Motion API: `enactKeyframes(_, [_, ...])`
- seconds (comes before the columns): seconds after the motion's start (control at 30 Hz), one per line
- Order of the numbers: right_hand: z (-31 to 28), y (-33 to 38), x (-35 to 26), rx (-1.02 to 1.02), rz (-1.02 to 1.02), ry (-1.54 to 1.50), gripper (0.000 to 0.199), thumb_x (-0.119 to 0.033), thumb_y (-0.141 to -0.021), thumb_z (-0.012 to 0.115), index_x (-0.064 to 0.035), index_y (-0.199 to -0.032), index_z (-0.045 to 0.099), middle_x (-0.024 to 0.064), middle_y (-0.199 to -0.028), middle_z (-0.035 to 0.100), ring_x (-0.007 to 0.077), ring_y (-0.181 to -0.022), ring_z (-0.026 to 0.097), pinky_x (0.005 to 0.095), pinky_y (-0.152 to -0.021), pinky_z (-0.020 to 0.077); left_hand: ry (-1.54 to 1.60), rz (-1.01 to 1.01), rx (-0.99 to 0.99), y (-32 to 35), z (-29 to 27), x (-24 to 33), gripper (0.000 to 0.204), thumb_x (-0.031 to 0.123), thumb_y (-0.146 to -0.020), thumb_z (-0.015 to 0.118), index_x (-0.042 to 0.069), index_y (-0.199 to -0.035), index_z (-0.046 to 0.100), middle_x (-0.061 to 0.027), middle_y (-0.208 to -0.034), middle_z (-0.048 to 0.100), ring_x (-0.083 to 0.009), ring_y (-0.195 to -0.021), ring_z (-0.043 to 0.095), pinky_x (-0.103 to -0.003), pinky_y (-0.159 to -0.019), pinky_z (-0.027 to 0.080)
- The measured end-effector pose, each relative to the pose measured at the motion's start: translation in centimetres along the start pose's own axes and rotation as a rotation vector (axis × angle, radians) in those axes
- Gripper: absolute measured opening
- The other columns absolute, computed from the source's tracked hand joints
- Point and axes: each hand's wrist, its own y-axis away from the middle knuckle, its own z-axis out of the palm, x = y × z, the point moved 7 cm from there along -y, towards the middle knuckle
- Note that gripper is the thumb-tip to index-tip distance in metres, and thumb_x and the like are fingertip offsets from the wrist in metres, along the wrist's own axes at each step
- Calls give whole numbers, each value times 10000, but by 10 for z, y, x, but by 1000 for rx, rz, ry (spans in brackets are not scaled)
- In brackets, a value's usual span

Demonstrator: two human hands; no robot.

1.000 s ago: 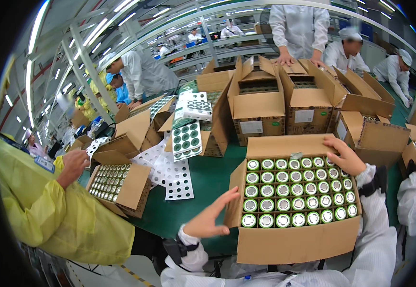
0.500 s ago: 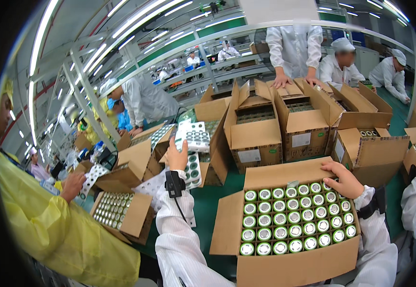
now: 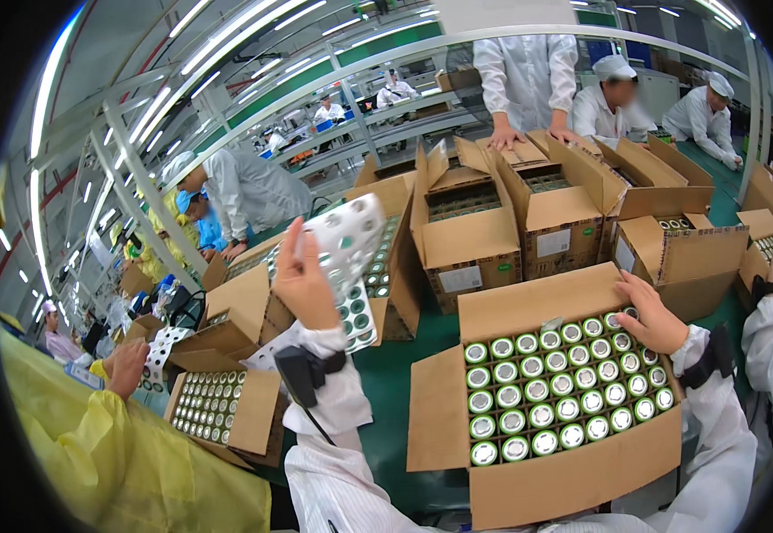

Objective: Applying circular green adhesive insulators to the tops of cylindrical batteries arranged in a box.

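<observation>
— What are your hands doing?

— My left hand [image 3: 302, 282] is lifting a white perforated sheet [image 3: 348, 238] above the green desk [image 3: 386, 382], fingers clamped on its edge. My right hand [image 3: 649, 311] is resting, fingers loosely apart, on the far corner of the open brown cardboard box [image 3: 542, 475].

— What's inside?

— Rows of upright cylindrical cells [image 3: 560, 384] with green rims and silvery tops. White square labels are showing on the boxes behind.
</observation>
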Motion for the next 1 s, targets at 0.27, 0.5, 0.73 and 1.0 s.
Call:
enactKeyframes(0.27, [-21,82,-52,-10,-333,59,771,-355,-767,669,9,-1337,299,288,-1404,210,448,-1301,205,487,-1067,182,14,331,-725,149,65,155,700,269,-800,657,-21,-1354,343,-196,-1289,429,-315,-1119,458,-344,-940,378])
enactKeyframes(0.5, [14,105,-91,-324,-385,320,1040,-486,-564,774,-250,-1415,225,150,-1496,79,423,-1342,141,633,-1009,207,-25,232,-913,181,105,147,631,177,-837,574,-27,-1371,306,-208,-1309,418,-350,-1201,369,-373,-1018,273])
enactKeyframes(0.73, [33,104,-130,33,-810,316,735,-214,-710,638,-215,-1366,307,110,-1490,164,338,-1347,210,556,-1034,253,150,142,-716,136,165,170,576,222,-921,494,-27,-1388,267,-233,-1358,351,-308,-1249,327,-359,-1004,274])
enactKeyframes(1.0, [86,60,-199,-584,-1071,7,711,-227,-662,732,-217,-1308,435,89,-1453,229,411,-1276,235,588,-1006,239,164,39,-554,159,205,120,513,209,-964,387,-39,-1391,250,-224,-1384,322,-290,-1281,300,-352,-1051,213])
